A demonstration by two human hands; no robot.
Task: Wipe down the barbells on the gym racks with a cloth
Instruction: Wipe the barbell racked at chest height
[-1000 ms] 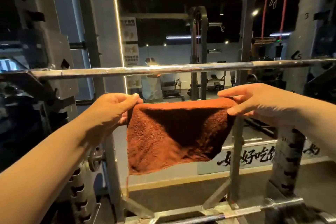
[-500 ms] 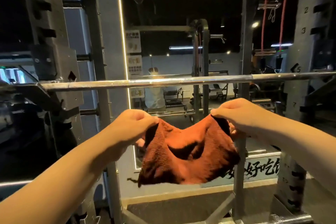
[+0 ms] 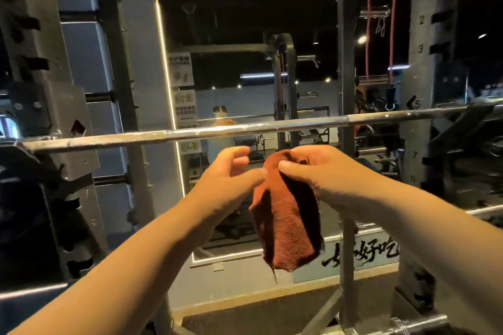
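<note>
From the head camera we see one thing to get right now: making the cloth ready for the bar.

Our right hand point(image 3: 326, 174) pinches the top of the rust-orange terry cloth point(image 3: 288, 228). The thumb and fingers are closed tight on the bunched edge. The rest of the cloth hangs down below those fingers in a loose fold, touching nothing else.

Our left hand point(image 3: 228, 179) is just beside it. Its fingers are softly bent and apart, and they hold nothing. Only the left thumb point(image 3: 255, 173) reaches the cloth's top edge.

The steel barbell point(image 3: 136, 136) runs across just above our fingertips, not touching them. It rests on the rack, past the numbered rack post point(image 3: 419, 76) far to the right of our fingers.

We think the wiping has not started yet. To do this step well, we should tidy the cloth into a flat pad and lay it in one palm. Then we lift it to the bar, curl our fingers round bar and cloth together, and slide slowly from one end to the other. A loose corner could slip off, so we should tuck it in first.
</note>
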